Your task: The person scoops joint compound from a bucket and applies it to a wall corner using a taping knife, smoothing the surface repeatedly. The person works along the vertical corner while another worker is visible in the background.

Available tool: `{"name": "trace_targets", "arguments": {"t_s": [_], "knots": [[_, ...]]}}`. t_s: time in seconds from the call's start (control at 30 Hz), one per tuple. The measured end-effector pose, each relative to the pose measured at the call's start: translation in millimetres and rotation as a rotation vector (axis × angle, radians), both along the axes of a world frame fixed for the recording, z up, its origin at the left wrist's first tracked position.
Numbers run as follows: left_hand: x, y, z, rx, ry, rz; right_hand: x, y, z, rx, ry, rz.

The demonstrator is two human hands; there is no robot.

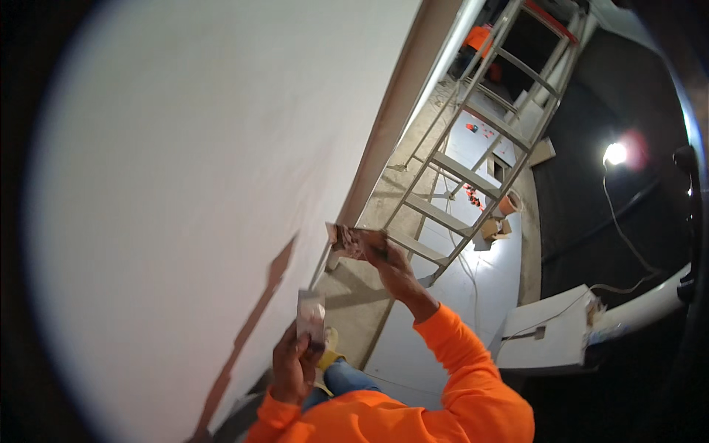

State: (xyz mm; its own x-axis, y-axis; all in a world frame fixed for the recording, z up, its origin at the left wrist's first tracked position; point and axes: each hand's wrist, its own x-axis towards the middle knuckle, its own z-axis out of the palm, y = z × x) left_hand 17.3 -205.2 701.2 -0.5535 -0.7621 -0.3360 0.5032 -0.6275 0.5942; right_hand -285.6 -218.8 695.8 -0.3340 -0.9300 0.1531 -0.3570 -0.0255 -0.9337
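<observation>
In my left hand (293, 363) is an upright flat metal putty knife (302, 304), gripped low, with a pale lump of filler (314, 311) on its face. My right hand (391, 260) is closed round a second, wider filling knife (347, 241), whose blade is smeared with filler. That blade's far edge is at or very near the corner edge of the white wall (221, 133); I cannot tell if it touches. A dark shadow (251, 325) falls on the wall left of both hands.
A metal stepladder (461, 173) stands ahead on the right. Beyond it lie pale boards (443, 325), an open cardboard box (495, 230) and an orange-brown pot (508, 204). A lit lamp (614, 153) hangs by dark sheeting (591, 96). A person in orange (476, 40) is far off.
</observation>
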Motion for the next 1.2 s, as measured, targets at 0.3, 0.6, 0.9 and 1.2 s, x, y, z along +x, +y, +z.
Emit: {"name": "trace_targets", "arguments": {"t_s": [0.3,0.6,0.9,1.2], "knots": [[10,4,60,-0.050,0.136,-0.200,21,58,75,-0.256,0.150,0.486],[30,20,50,-0.675,-0.321,0.334,83,110,101,-0.081,-0.511,-0.043],[34,8,16,-1.472,-0.751,0.539,178,131,131,0.070,-1.186,-0.088],[34,-2,-20,-1.423,-0.756,0.477,124,110,112,-0.151,-1.174,-0.296]]}}
